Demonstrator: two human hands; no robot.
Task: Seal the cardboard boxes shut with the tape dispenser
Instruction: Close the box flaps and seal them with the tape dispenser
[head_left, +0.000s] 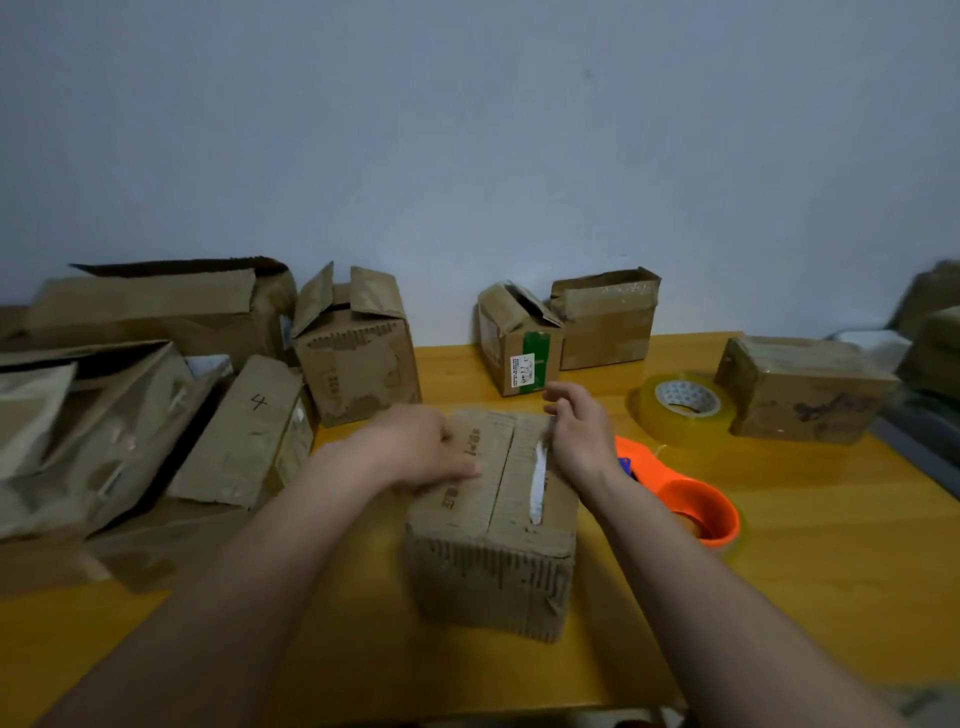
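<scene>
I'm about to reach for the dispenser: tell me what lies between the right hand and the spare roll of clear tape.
Head view: the orange tape dispenser lies just beside the right hand; beyond it, only bare table up to the clear tape roll.

Brown boxes (491, 525) on a yellow desk (810, 545); orange dispenser (691, 501) right of centre, yellowish clear tape roll (685, 410), pale blue-grey wall (467, 130).
</scene>
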